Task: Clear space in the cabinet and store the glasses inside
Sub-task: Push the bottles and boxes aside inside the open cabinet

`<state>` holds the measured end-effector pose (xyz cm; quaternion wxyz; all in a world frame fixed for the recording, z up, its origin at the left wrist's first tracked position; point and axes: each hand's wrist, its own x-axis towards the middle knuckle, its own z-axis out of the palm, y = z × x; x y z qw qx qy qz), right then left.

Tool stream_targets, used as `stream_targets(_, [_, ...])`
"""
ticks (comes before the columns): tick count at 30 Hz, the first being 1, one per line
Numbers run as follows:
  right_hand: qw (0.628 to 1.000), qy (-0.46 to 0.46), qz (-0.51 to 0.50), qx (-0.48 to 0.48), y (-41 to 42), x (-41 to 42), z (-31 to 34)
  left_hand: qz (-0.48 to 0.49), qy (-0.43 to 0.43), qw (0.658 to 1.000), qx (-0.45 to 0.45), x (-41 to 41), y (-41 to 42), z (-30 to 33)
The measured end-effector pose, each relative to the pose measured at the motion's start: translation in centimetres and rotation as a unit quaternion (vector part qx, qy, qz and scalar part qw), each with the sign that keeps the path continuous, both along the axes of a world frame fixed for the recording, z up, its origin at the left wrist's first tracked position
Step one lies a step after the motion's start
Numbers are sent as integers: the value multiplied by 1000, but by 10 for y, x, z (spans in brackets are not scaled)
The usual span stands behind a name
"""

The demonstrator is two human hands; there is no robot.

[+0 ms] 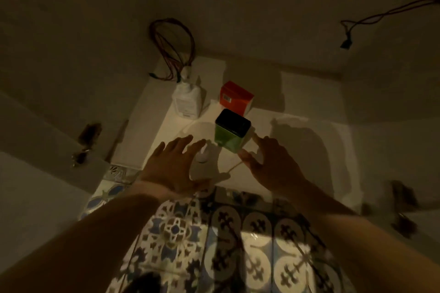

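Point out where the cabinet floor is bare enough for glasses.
Widest bare patch: the cabinet floor right of the orange box and green tin, toward the right wall. A smaller strip lies left of the white pump bottle. Crowded: centre-left, where both hands flank a small white bottle.

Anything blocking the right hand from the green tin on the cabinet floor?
Nothing visible. The right hand is open just right of the green tin, fingers nearly at its side. The orange box sits behind the tin, a small white bottle to its left under the left hand.
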<state>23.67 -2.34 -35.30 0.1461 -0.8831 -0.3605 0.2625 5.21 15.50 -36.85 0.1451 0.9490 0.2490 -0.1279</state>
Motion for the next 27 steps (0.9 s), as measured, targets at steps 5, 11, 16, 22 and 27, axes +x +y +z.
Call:
stream_targets(5, [994,-44,40,89,51,45,-53,-56,-78,995,-34,26,36,-54])
stream_targets(11, [982,-34,47,182,73,62,-86,-145,-160,975,-53,38,59,-85])
stream_targets(16, [966,-61,55,244,78,53,-80,-85,-186,977,-55,14,109,-70])
stream_targets(22, [957,21,134,256,129,-11,-80,37,-200,979,24,22,221,-46])
stream_targets(27, [957,1,116,268,219,-49,-102,39,-77,988,131,57,288,-51])
